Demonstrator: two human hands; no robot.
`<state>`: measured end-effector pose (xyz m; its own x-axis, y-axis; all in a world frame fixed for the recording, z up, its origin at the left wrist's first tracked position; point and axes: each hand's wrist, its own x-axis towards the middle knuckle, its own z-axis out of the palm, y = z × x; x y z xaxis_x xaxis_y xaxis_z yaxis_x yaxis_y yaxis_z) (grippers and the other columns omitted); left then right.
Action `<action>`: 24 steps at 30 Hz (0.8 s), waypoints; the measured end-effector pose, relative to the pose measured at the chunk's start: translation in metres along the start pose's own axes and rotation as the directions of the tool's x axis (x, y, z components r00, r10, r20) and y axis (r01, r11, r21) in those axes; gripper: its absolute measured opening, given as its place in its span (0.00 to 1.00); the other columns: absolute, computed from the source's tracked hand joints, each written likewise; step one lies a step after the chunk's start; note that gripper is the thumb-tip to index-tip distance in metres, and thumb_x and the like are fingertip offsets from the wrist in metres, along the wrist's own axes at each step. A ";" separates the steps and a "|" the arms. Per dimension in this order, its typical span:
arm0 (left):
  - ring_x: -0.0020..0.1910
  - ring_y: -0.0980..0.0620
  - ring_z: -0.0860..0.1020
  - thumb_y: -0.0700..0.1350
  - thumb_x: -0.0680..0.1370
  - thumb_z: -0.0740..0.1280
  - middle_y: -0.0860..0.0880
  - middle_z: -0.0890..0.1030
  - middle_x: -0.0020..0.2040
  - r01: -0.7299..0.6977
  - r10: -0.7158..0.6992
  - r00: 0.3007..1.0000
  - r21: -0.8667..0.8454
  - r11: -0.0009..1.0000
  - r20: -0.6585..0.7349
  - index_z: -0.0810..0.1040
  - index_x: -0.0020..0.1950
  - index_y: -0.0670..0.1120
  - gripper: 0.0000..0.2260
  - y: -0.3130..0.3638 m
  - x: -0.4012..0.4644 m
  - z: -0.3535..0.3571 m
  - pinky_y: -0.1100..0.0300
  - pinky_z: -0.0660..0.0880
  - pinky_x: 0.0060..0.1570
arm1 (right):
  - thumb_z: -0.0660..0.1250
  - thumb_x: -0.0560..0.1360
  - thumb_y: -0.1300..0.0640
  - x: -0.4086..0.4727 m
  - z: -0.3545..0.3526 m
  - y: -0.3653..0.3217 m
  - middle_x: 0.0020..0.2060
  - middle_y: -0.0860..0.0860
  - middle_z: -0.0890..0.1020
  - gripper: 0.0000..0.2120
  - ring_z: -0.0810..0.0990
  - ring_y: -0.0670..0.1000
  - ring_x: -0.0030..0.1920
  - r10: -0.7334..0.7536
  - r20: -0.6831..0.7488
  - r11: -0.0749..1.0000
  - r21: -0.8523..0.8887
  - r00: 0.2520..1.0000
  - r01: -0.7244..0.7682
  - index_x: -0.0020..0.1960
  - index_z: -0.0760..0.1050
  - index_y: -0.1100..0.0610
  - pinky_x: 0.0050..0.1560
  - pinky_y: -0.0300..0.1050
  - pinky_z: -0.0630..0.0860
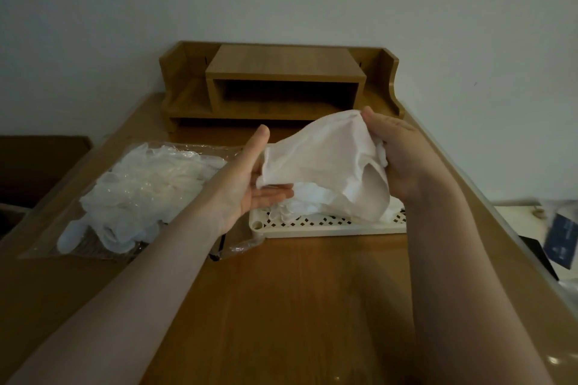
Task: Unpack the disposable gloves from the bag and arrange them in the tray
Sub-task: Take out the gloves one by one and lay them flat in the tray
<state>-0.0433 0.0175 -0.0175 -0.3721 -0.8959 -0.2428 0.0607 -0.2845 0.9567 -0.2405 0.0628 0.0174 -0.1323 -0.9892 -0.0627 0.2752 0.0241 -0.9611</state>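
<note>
Tray (328, 230) interior largely behind held gloves (325, 162)

Clear plastic bag (137, 194) lay flat at desk's left, crumpled translucent gloves inside, one white glove (325, 166) was held above the cream perforated tray (328, 226), more gloves heaped in it

Wooden desk (297, 306) bears tray (328, 230), bag (131, 194) (clear plastic), shelf unit (281, 84).

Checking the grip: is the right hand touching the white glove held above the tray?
Touching. Head view shows the right hand gripping the white glove at its right edge.
</note>
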 end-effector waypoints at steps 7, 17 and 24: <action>0.51 0.43 0.82 0.59 0.65 0.70 0.42 0.82 0.54 0.001 0.003 0.997 -0.059 0.998 0.076 0.76 0.58 0.45 0.27 -0.002 0.002 0.005 0.48 0.78 0.54 | 0.61 0.79 0.52 0.011 -0.004 0.007 0.37 0.52 0.80 0.10 0.81 0.50 0.36 0.066 0.047 0.997 -0.040 0.997 -0.064 0.51 0.76 0.58 0.35 0.42 0.78; 0.54 0.51 0.78 0.57 0.61 0.76 0.50 0.80 0.55 -0.295 0.329 0.899 -0.157 0.942 0.287 0.83 0.50 0.48 0.21 0.012 0.010 -0.006 0.58 0.76 0.52 | 0.63 0.76 0.65 0.006 -0.059 -0.024 0.39 0.58 0.81 0.06 0.81 0.52 0.34 0.271 0.298 0.821 -0.568 0.915 -0.057 0.46 0.79 0.63 0.30 0.41 0.78; 0.42 0.53 0.79 0.45 0.74 0.66 0.52 0.81 0.41 -0.298 0.272 0.919 0.053 0.953 0.285 0.84 0.42 0.49 0.07 0.018 0.016 0.021 0.61 0.76 0.41 | 0.61 0.78 0.63 0.014 -0.088 -0.047 0.41 0.56 0.84 0.14 0.83 0.53 0.37 0.322 0.149 0.761 -0.629 0.935 -0.162 0.41 0.84 0.58 0.35 0.43 0.80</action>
<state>-0.0678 0.0049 -0.0006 -0.5897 -0.8034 0.0823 0.1199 0.0138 0.9927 -0.3392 0.0606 0.0379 0.1069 -0.9386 -0.3280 -0.3681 0.2691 -0.8900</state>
